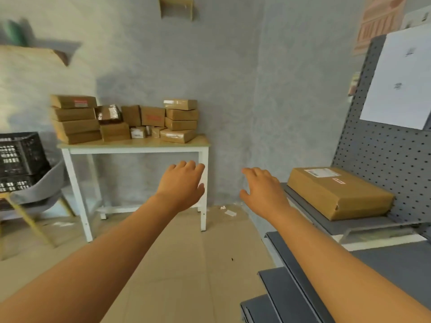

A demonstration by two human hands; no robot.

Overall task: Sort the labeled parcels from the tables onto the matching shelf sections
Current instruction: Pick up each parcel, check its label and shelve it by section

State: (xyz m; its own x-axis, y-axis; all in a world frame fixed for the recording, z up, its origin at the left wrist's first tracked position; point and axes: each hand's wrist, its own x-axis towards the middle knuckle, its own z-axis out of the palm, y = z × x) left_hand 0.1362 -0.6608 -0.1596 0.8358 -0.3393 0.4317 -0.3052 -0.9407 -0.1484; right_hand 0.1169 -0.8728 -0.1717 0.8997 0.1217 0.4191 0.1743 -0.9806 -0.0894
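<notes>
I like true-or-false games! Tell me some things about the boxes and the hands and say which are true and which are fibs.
1. Both hands are empty. True: the left hand and right hand hold nothing.
2. The table has lots of brown parcels on it. True.
3. The big parcel on the grey shelf lies on the floor. False: it lies on the shelf.
4. The black crate sits on the table. False: it sits on a chair left of the table.

- Grey-blue mottled wall (233,89) ahead.
- Tan floor (182,264) underfoot.
- White-legged desk (135,145) against the wall.
- Grey chair (44,194) and black crate (21,159) at left.
- Grey pegboard (382,155) at right.
</notes>
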